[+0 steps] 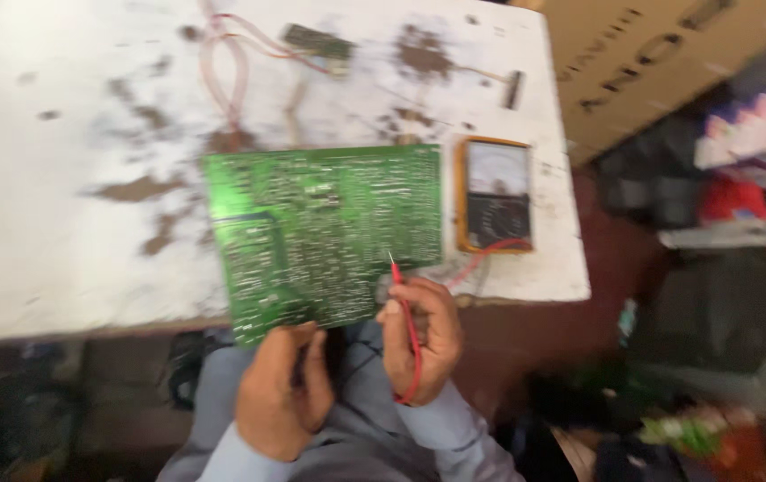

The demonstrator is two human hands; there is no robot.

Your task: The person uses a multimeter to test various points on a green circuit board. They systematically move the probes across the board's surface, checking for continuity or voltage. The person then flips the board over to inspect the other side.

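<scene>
A large green circuit board (325, 232) lies solder side up, partly over the front edge of a worn white table (62, 223). My left hand (283, 388) grips the board's near edge. My right hand (420, 337) holds a red test probe (405, 312), its tip touching the board near its lower right corner. An orange-cased analog multimeter (495, 195) sits on the table just right of the board, with a red lead running from it toward my right hand.
A small circuit board (316, 42) with pink wires (222, 71) lies at the table's far side. A cardboard box (642, 54) stands at the upper right. Cluttered items and bags (740, 178) fill the floor to the right. My grey trousers show below.
</scene>
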